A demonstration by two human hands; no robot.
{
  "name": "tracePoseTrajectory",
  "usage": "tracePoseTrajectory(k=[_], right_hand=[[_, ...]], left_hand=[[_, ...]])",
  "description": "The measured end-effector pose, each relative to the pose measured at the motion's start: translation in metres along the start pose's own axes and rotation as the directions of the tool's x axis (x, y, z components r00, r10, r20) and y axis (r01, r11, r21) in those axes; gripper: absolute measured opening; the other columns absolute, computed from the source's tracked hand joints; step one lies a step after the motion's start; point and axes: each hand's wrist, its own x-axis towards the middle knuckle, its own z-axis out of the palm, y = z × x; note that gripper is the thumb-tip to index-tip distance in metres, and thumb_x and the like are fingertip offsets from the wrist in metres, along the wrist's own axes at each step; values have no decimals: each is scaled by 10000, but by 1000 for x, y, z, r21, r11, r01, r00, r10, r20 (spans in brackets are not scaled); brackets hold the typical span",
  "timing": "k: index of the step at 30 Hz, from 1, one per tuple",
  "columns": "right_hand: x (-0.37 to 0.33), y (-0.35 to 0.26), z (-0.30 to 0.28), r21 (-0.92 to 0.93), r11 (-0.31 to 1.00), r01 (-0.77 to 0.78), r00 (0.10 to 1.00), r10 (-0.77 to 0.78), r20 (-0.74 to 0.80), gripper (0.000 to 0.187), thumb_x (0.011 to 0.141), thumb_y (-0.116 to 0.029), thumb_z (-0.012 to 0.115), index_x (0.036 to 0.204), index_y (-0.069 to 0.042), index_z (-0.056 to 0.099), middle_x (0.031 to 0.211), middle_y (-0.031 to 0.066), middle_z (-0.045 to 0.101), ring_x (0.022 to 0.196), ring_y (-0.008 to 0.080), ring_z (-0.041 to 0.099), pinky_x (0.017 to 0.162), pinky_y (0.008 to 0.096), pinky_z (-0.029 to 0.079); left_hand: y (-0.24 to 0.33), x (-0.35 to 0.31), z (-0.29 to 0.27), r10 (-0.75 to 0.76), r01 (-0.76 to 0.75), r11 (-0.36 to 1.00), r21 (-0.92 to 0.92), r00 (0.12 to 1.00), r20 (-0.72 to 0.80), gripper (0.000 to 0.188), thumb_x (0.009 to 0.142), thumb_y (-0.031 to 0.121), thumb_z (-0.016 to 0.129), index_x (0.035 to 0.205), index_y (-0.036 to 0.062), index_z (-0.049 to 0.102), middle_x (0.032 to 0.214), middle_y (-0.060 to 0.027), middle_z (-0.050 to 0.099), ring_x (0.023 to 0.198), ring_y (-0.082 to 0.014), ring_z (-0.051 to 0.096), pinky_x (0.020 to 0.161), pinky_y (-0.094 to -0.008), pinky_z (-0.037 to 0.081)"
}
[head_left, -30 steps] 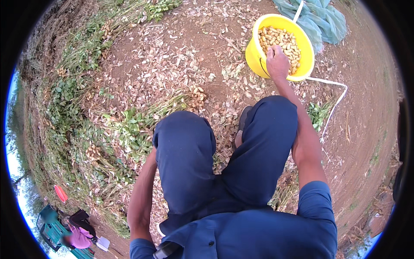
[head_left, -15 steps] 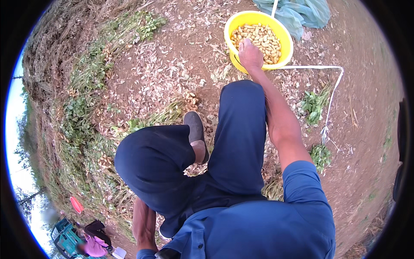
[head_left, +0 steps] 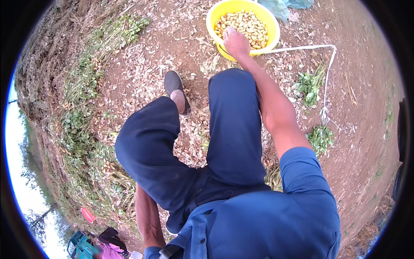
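Observation:
My right hand [head_left: 236, 44] is closed on the near left rim of a yellow bucket [head_left: 274, 22], with its knuckles over the edge. Peanuts in their shells [head_left: 250, 26] fill the part of the bucket that shows. My right arm reaches forward along the outer side of my right knee. On the other side, my left forearm [head_left: 147, 213] goes down behind my bent left leg [head_left: 148, 129]. The leg hides my left hand, so what it holds or touches cannot be seen.
Dry leaves cover the ground around my dark shoe [head_left: 177, 88]. White tape [head_left: 330, 64] runs from the bucket past green plants [head_left: 310, 88]. Blue-green netting [head_left: 280, 8] lies behind the bucket. Heaped plants [head_left: 77, 125] line the left. A person in pink [head_left: 113, 251] and a red basin [head_left: 88, 215] are farther off.
My left foot has moved forward and to the left. The stems with a peanut cluster beside it no longer show. My view has shifted slightly; my right hand stays at the bucket's rim.

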Motion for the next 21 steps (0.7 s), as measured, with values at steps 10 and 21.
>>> tracePoseTrajectory(k=[10, 21], right_hand=[[-5, -5, 0, -34, 999, 5, 1000, -6, -24, 288, 1026, -348, 476, 1091, -110, 624, 917, 218, 732, 891, 424, 706, 808, 551, 538], [0, -9, 1, -56, 998, 12, 999, -15, -47, 252, 1001, -297, 512, 1082, -82, 619, 917, 193, 740, 878, 394, 725, 786, 529, 561]], left_hand=[[-12, 0, 12, -23, 23, 1000, -1, 1000, 17, 684, 870, 217, 689, 1479, 35, 437, 1468, -226, 477, 1318, -378, 509, 1088, -473, 426], [28, 25, -17, 61, -60, 995, 83, 998, -13, 695, 863, 218, 696, 1482, 40, 435, 1484, -226, 468, 1327, -384, 504, 1101, -474, 416]])
